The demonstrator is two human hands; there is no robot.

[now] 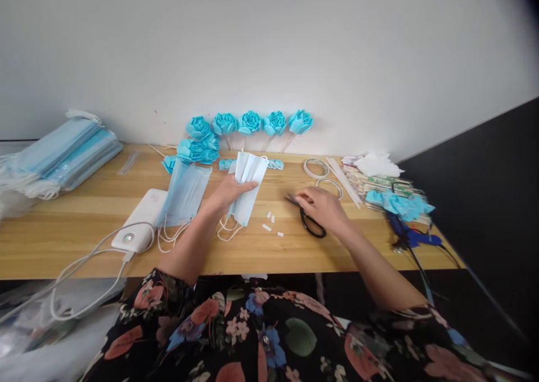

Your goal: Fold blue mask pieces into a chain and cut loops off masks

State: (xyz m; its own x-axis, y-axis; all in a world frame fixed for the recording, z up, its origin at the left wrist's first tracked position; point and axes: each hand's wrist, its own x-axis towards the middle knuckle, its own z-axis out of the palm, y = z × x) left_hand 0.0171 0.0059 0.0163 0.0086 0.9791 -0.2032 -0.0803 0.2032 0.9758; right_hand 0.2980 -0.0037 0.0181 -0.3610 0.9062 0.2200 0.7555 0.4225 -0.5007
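Observation:
My left hand (231,192) grips a pale blue face mask (249,194) near the middle of the table, its thumb across the front and white ear loops hanging below. My right hand (320,205) is closed at the black-handled scissors (312,223), fingers near the pivot, with the blades pointing left. Between the two hands lie several small white scraps (266,227). More masks (185,194) lie left of my left hand. Behind the held mask is a row of small blue pieces (275,164), partly hidden by it.
Blue fabric flowers (250,122) on sticks stand along the wall. A mask stack (63,151) is at far left, near a white power bank (138,219) with a cable. At right are tape rolls (315,168), crumpled blue material (400,203) and a blue glue gun (415,237).

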